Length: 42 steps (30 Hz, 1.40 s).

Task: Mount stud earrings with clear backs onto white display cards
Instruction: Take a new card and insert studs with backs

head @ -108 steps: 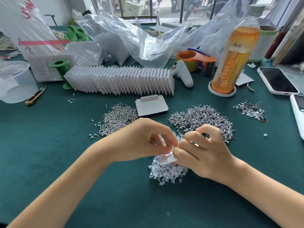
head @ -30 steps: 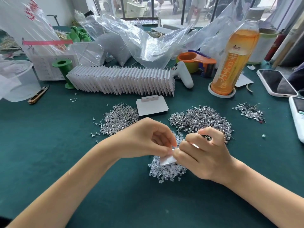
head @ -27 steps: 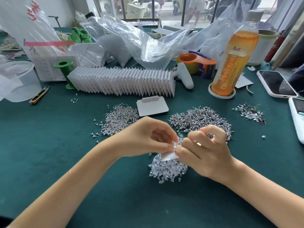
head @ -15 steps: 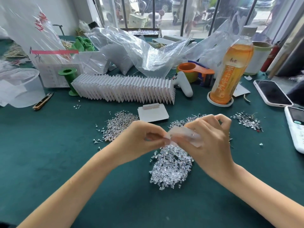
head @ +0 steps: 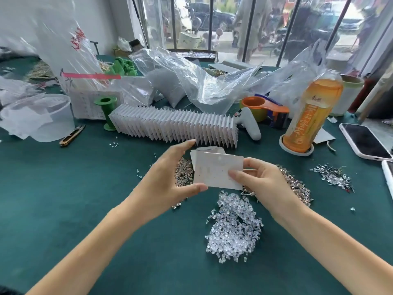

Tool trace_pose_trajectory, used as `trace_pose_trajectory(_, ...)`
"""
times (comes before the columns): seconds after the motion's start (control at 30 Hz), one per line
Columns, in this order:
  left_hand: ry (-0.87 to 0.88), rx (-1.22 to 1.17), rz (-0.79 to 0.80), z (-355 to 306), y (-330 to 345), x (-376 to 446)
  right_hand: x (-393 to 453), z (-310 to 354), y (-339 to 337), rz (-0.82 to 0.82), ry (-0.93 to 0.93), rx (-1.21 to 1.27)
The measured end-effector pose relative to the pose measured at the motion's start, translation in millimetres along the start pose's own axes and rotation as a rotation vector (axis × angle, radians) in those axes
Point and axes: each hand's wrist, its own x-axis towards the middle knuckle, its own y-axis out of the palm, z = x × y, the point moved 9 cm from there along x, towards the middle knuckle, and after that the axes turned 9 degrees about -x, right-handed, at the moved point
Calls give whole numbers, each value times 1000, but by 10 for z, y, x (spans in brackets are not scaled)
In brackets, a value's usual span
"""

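Between both hands' pinches, white card [head: 219, 171]

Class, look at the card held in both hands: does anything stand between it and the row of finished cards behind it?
Nothing visible does. The card is held above the table by the left hand and right hand; only open air and a flat spare card lie before the row of cards.

Two bare forearms, no sleeves in view. Left hand [head: 168, 177], right hand [head: 261, 182]: no rings, bracelets or watch visible. Nails short, unpainted. Dark patch at lower-left corner, unclear.
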Motion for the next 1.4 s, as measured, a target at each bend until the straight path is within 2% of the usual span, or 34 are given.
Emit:
trace_pose_trajectory(0.1,174,129,79,-49,-37,-34,74,67,203,80,-9,9)
trace_pose_trajectory(0.3,141,127,37,139,-215,-67,189,126,511,166,21,-7)
trace_pose_trajectory(0.43,90,168,-41,324,-324,-85,293,267,247,8,-179,-526)
trace_pose_trajectory(0.5,65,193,-70,397,-357,-91,316,255,159,56,-194,-695)
trace_pose_trajectory(0.63,52,243,-105,474,-392,-83,278,163,222,191,-184,-800)
trace_pose_trajectory(0.77,57,272,-110,487,-395,-92,144,245,645,300,-315,-848)
trace_pose_trajectory(0.9,33,251,-104,521,-385,-116,65,330,929,268,-465,-1004)
trace_pose_trajectory(1.17,15,245,-106,508,-417,-136,-7,363,944,161,-535,-996)
trace_pose_trajectory(1.3,14,194,-78,473,-367,-162,1,507,719,61,-505,-721)
trace_pose_trajectory(1.4,28,148,3,426,-219,-192,-8,628,602,-64,-545,-660)
